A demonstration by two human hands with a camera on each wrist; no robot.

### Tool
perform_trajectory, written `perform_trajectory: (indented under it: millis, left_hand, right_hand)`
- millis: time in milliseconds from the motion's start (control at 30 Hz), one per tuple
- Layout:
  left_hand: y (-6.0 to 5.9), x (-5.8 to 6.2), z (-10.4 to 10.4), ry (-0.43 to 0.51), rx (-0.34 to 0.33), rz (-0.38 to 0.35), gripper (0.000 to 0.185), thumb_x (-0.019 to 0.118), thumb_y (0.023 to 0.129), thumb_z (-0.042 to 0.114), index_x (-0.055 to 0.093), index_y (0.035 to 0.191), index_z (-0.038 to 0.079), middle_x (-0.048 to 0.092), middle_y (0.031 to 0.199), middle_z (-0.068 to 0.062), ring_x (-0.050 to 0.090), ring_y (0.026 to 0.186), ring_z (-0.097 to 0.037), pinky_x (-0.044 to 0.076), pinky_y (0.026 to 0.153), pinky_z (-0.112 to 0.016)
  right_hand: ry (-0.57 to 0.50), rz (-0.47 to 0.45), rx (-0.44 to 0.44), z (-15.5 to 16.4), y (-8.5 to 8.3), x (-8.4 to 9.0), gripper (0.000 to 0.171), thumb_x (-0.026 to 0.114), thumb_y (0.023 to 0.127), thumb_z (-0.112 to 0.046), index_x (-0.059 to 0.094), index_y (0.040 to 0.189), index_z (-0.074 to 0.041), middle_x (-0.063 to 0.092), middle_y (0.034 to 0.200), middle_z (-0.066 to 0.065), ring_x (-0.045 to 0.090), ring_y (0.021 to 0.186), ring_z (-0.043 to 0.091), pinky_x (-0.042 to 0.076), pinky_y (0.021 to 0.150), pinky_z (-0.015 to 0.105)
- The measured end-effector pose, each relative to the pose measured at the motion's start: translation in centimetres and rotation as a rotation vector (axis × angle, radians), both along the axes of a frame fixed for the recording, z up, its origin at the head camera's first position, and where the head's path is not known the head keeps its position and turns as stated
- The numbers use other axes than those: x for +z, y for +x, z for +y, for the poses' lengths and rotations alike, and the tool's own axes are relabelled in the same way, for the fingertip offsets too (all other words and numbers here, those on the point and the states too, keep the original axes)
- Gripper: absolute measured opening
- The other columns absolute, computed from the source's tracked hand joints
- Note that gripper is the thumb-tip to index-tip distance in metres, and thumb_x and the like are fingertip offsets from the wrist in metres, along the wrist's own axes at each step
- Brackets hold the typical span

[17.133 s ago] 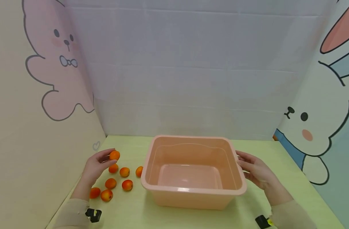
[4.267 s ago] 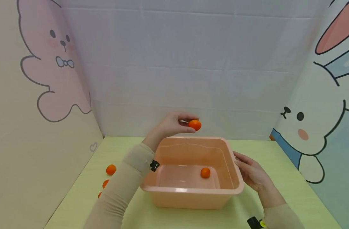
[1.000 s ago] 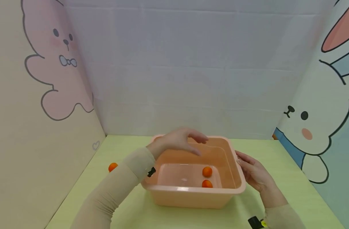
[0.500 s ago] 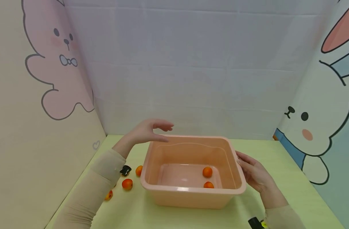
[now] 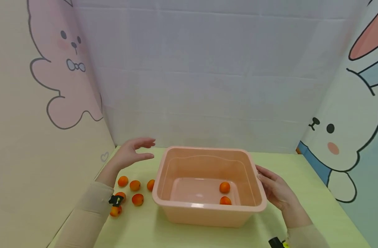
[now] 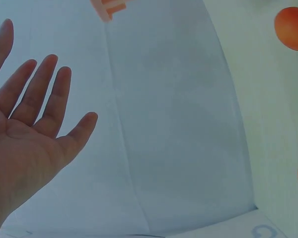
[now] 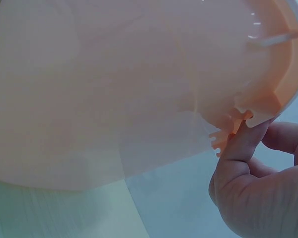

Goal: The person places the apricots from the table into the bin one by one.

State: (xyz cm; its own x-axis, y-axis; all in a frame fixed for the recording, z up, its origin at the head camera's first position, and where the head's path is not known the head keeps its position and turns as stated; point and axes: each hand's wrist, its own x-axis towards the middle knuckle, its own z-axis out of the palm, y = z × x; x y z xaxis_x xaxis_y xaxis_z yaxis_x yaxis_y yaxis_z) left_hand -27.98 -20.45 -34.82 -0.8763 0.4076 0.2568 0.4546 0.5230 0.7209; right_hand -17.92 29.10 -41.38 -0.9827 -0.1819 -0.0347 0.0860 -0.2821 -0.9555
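Two fruits in the tub, six on the bench

Six orange fruits (image 5: 134, 185) lie loose near the bench's (image 5: 300, 172) left edge, just left of the tub (image 5: 207, 213). Above them hovers the left hand (image 5: 131, 153), fingers spread and straight, holding nothing, with its sleeve (image 5: 83, 220) covering part of the nearest fruit. The pink tub stands mid-bench; two more fruits (image 5: 225, 187) sit close together on its floor, toward the right wall. The right hand (image 5: 277, 189) rests against the tub's right rim, with a fingertip pressed under the lip in the wrist view.
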Motion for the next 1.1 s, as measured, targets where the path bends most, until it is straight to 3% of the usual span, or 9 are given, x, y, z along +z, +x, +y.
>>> perform_trajectory:
  millis: [433, 533, 633, 700, 800, 967, 1100]
  left_hand:
    - [5.0, -5.5, -4.3, 0.125, 0.359, -0.022, 0.063, 0.073, 0.092, 0.032, 0.050, 0.145, 0.008, 0.060, 0.134, -0.015, 0.051, 0.127, -0.037, 0.036, 0.106, -0.060]
    - [6.1, -6.5, -5.2, 0.139, 0.441, 0.005, 0.063, 0.072, 0.092, 0.034, 0.050, 0.145, 0.009, 0.062, 0.132, -0.013, 0.054, 0.124, -0.031, 0.042, 0.106, -0.039]
    - [7.0, -7.4, -6.0, 0.148, 0.498, 0.038, 0.062, 0.072, 0.092, 0.033, 0.051, 0.144, 0.009, 0.063, 0.130, -0.014, 0.057, 0.118, -0.014, 0.040, 0.099, -0.013]
    - [7.6, -8.0, -6.5, 0.151, 0.527, 0.054, 0.063, 0.073, 0.091, 0.033, 0.050, 0.145, 0.009, 0.063, 0.130, -0.014, 0.056, 0.113, -0.001, 0.035, 0.092, -0.003]
    - [8.2, -9.1, -7.1, 0.185, 0.549, 0.074, 0.062, 0.075, 0.090, 0.029, 0.052, 0.143, 0.007, 0.063, 0.129, -0.015, 0.051, 0.107, 0.011, 0.035, 0.091, -0.001]
    - [9.2, -11.5, -7.6, 0.232, 0.542, 0.086, 0.059, 0.077, 0.089, 0.022, 0.053, 0.141, 0.006, 0.062, 0.130, -0.015, 0.050, 0.109, 0.011, 0.034, 0.093, -0.002]
    - [9.8, -13.3, -7.7, 0.228, 0.535, 0.050, 0.064, 0.077, 0.089, 0.022, 0.050, 0.145, 0.009, 0.058, 0.135, -0.017, 0.046, 0.113, 0.010, 0.033, 0.092, -0.003]
  right_hand:
    - [0.033, -0.057, -0.057, -0.2, 0.1, 0.3, 0.031, 0.051, 0.104, -0.012, 0.064, 0.130, -0.024, 0.067, 0.115, -0.009, 0.065, 0.101, 0.011, 0.056, 0.085, 0.030]
    - [0.052, -0.068, -0.061, -0.3, 0.0, 0.3, 0.037, 0.052, 0.104, -0.013, 0.056, 0.141, -0.018, 0.067, 0.116, -0.010, 0.065, 0.102, 0.011, 0.055, 0.086, 0.031]
    - [0.062, -0.081, -0.068, -0.4, 0.0, 0.3, 0.043, 0.052, 0.104, -0.013, 0.049, 0.147, -0.014, 0.066, 0.116, -0.010, 0.065, 0.102, 0.010, 0.055, 0.087, 0.031]
    - [0.063, -0.083, -0.070, -0.4, 0.0, 0.3, 0.043, 0.052, 0.104, -0.013, 0.048, 0.147, -0.013, 0.066, 0.116, -0.011, 0.065, 0.102, 0.010, 0.055, 0.087, 0.031]
    - [0.060, -0.084, -0.075, -0.4, 0.0, 0.4, 0.041, 0.052, 0.104, -0.013, 0.051, 0.145, -0.014, 0.067, 0.116, -0.010, 0.065, 0.102, 0.010, 0.055, 0.087, 0.030]
    - [0.062, -0.087, -0.079, -0.4, 0.1, 0.4, 0.041, 0.052, 0.104, -0.013, 0.052, 0.145, -0.015, 0.067, 0.115, -0.010, 0.065, 0.102, 0.010, 0.055, 0.087, 0.030]
    - [0.060, -0.075, -0.074, -0.4, 0.1, 0.3, 0.039, 0.052, 0.104, -0.013, 0.053, 0.143, -0.016, 0.067, 0.115, -0.010, 0.065, 0.101, 0.010, 0.055, 0.086, 0.031]
